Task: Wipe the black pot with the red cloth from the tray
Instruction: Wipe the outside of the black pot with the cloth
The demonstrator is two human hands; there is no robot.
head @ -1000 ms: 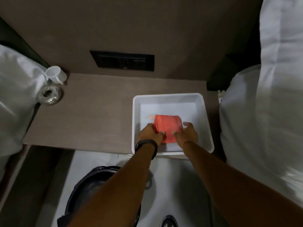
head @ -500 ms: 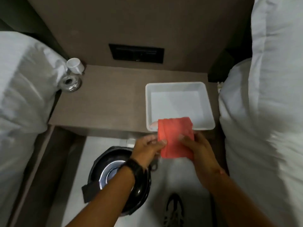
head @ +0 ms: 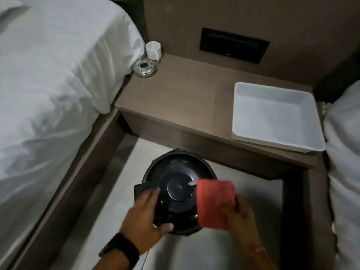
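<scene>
The black pot (head: 178, 189) stands on the pale floor below the bedside table, its round lid facing up. My left hand (head: 145, 217) wraps around the pot's left side, thumb at the near rim. My right hand (head: 240, 217) holds the folded red cloth (head: 214, 203) over the pot's right edge; one fingertip shows past the cloth's top left corner. The white tray (head: 276, 116) sits on the right of the brown table with nothing in it.
A white cup (head: 153, 50) and a glass ashtray (head: 144, 68) stand at the table's back left corner. White bedding (head: 48, 75) fills the left, another bed (head: 344, 152) the right. A dark switch panel (head: 233, 44) is set in the wall.
Both hands lifted the red cloth out of the tray and brought it down to the pot. My left hand let go of the cloth and took hold of the pot.
</scene>
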